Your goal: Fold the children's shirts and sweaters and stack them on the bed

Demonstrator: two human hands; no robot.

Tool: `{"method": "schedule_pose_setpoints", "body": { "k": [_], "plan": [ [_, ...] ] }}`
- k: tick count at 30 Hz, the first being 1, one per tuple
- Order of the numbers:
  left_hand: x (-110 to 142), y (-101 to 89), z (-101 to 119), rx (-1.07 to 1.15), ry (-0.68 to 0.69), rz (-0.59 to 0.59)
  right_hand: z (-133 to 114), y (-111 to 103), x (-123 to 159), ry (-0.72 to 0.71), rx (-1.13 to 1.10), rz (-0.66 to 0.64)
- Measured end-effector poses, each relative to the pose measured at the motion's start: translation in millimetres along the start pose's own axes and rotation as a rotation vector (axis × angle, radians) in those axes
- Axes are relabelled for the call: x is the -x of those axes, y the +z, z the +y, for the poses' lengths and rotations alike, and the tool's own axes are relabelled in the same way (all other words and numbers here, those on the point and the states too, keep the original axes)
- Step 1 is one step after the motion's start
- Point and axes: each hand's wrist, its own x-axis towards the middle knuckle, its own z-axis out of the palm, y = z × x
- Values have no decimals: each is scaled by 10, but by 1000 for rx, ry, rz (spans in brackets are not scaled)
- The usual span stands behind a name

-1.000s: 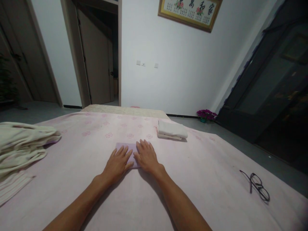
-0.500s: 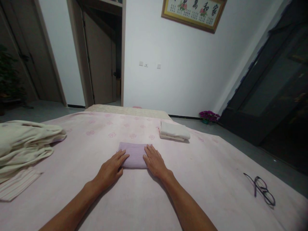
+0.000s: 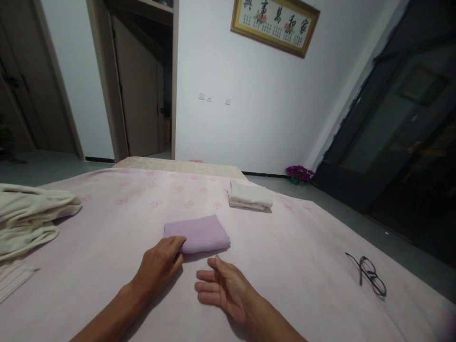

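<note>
Cream bundled fabric (image 3: 26,213) sits well left of the left hand (image 3: 158,267), whose curled fingers touch the near edge of a folded lilac cloth (image 3: 196,234) just ahead, long axis crosswise; pinch unclear. Right hand (image 3: 223,289), farther off, lies open, fingers loosely spread, empty, not touching.

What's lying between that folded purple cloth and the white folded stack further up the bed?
Only the pink flower-print bedspread shows between the folded purple cloth and the white folded stack, in the head camera view.
</note>
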Motion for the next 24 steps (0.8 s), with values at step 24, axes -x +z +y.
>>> {"method": "schedule_pose_setpoints", "body": {
  "k": [24],
  "plan": [
    [-110,350,-323,106,-29,220,-1661,-236,-1074,-713,-349,256]
  ]
}}
